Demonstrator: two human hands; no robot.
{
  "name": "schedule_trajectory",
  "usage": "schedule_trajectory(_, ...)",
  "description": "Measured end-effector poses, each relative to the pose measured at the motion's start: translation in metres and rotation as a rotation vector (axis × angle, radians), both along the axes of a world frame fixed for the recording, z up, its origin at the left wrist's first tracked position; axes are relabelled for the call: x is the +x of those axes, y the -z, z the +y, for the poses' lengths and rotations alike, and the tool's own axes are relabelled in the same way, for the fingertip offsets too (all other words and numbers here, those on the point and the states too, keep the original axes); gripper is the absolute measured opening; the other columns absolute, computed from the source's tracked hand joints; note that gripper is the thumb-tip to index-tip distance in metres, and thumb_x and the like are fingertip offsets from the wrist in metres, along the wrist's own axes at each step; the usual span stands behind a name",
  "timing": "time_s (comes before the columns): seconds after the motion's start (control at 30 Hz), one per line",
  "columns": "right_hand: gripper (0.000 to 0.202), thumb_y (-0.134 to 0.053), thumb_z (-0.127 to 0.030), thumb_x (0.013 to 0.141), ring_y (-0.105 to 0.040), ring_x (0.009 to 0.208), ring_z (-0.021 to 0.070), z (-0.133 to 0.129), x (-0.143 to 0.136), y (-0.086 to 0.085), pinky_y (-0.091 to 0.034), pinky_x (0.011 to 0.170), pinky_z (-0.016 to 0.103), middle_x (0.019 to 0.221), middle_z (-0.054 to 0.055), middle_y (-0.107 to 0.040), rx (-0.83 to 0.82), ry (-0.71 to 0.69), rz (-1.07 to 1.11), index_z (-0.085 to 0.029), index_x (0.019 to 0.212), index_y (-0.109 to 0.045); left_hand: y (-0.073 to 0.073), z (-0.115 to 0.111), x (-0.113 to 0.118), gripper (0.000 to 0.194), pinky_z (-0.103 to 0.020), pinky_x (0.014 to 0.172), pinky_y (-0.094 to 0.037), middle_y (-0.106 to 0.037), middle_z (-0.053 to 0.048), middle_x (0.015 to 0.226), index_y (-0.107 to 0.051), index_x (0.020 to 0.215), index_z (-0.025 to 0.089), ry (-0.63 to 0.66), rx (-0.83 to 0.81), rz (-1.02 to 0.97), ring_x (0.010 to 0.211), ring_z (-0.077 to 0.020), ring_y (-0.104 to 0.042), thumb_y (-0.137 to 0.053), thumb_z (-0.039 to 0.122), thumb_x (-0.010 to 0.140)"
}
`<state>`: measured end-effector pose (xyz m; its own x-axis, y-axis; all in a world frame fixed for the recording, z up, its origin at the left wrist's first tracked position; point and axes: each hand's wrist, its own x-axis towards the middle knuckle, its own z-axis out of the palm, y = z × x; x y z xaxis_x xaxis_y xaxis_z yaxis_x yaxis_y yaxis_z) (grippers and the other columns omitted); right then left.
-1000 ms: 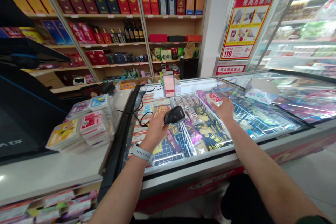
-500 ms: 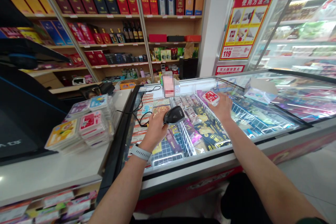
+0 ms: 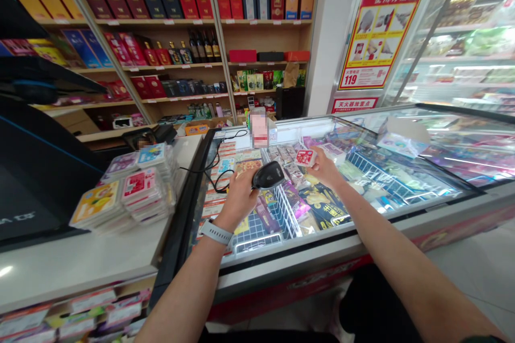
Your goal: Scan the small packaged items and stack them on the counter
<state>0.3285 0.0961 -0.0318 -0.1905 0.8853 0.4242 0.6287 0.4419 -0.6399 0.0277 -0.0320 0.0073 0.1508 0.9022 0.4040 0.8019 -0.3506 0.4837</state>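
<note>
My left hand [image 3: 240, 195] is closed round the handle of a black barcode scanner [image 3: 269, 175], whose head points right over the freezer's glass top. A dark cable runs from it to the left. To the right, my right hand [image 3: 325, 168] grips a small red-and-white packet [image 3: 306, 158] by its right side, with the printed face toward me. The packet is held above the freezer [image 3: 277, 268], a little beyond the scanner's head. Through the glass, wire baskets [image 3: 286, 209] with wrapped frozen goods are visible.
Stacks of flat clear packs with coloured labels [image 3: 139, 187] stand on the white counter [image 3: 80, 262] at left, beside a black checkout machine [image 3: 36, 171]. An open white carton [image 3: 403, 136] sits on the freezer at right. Shelves of boxes and bottles [image 3: 203, 45] line the back.
My right hand has moved left with the red-and-white packet, bringing it closer to the scanner. My left hand and the scanner stay almost where they were.
</note>
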Motion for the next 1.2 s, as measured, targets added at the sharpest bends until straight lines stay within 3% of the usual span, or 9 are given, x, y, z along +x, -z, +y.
schedule_trajectory(0.13,0.079,-0.066,-0.026,0.074,-0.068,0.062,0.0203,0.007,-0.001,0.009,-0.056,0.064,0.036,0.093,0.003,-0.077,-0.109,-0.030,0.118,-0.022,0.147,-0.036,0.003,0.001,-0.001,0.060,-0.062,0.126,-0.021,-0.063,-0.014,0.145,-0.053,0.141,0.018,0.000,0.010,0.002,0.138,-0.0293,-0.055,-0.054,0.006,0.082)
schedule_trajectory(0.23,0.077,-0.069,-0.030,0.073,-0.071,0.067,0.0221,0.013,0.001,0.016,-0.058,0.067,0.038,0.091,0.003,-0.077,-0.135,0.014,0.188,-0.021,0.143,-0.040,0.003,0.001,-0.001,0.060,-0.062,0.125,-0.022,-0.064,-0.014,0.143,-0.053,0.140,0.019,0.002,0.013,0.005,0.137,-0.0299,-0.056,-0.054,0.006,0.082)
schedule_trajectory(0.43,0.066,-0.080,-0.046,0.067,-0.072,0.083,0.0263,0.014,0.004,0.012,-0.057,0.080,0.042,0.102,0.008,-0.074,0.023,0.172,0.022,-0.019,0.123,-0.057,0.001,0.000,0.001,0.058,-0.062,0.125,-0.023,-0.066,-0.013,0.142,-0.055,0.139,0.020,-0.006,0.015,0.016,0.136,-0.0294,-0.058,-0.054,0.006,0.082)
schedule_trajectory(0.53,0.056,-0.077,-0.051,0.070,-0.070,0.082,0.0253,0.012,0.002,0.009,-0.054,0.084,0.042,0.106,0.012,-0.072,0.115,0.228,-0.088,-0.017,0.112,-0.062,0.001,0.000,0.001,0.059,-0.062,0.125,-0.024,-0.066,-0.013,0.142,-0.055,0.139,0.020,-0.016,0.012,0.025,0.136,-0.0298,-0.058,-0.055,0.006,0.082)
schedule_trajectory(0.77,0.051,-0.069,-0.059,0.078,-0.067,0.074,0.0247,0.005,-0.002,0.005,-0.050,0.077,0.037,0.073,0.002,-0.065,0.166,0.241,-0.153,-0.019,0.108,-0.062,0.005,0.002,-0.001,0.057,-0.064,0.124,-0.026,-0.066,-0.013,0.140,-0.057,0.138,0.020,-0.019,0.030,0.028,0.135,-0.0307,-0.058,-0.056,0.005,0.082)
schedule_trajectory(1.2,0.045,-0.057,-0.069,0.085,-0.066,0.068,0.0238,0.003,-0.002,0.006,-0.047,0.066,0.033,0.067,0.002,-0.064,0.240,0.237,-0.114,-0.024,0.092,-0.060,0.008,0.001,0.000,0.058,-0.064,0.126,-0.021,-0.069,-0.010,0.136,-0.057,0.135,0.024,0.006,0.039,-0.036,0.131,-0.0279,-0.061,-0.055,0.002,0.081)
